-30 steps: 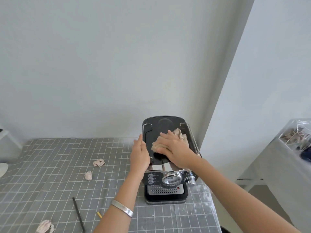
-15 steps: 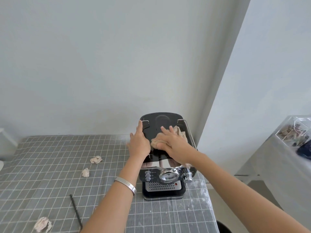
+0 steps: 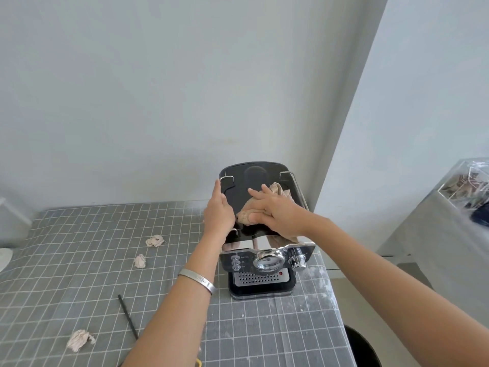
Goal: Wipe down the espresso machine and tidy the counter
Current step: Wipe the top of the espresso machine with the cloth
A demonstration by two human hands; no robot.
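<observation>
**Wiping the top of the coffee machine**

The espresso machine [image 3: 264, 234] stood at the right end of the tabletop [image 3: 79, 260], near the wall. The right hand [image 3: 275, 211] lay flat on a tan cloth [image 3: 247, 215], fingers spread, pressing it on the black top. The left hand [image 3: 219, 213] held the machine's left side, fingers together. A hard push could slide the machine toward the edge. Paper scraps [image 3: 154, 240] and a black stick [image 3: 128, 316] were not yet picked up.
</observation>
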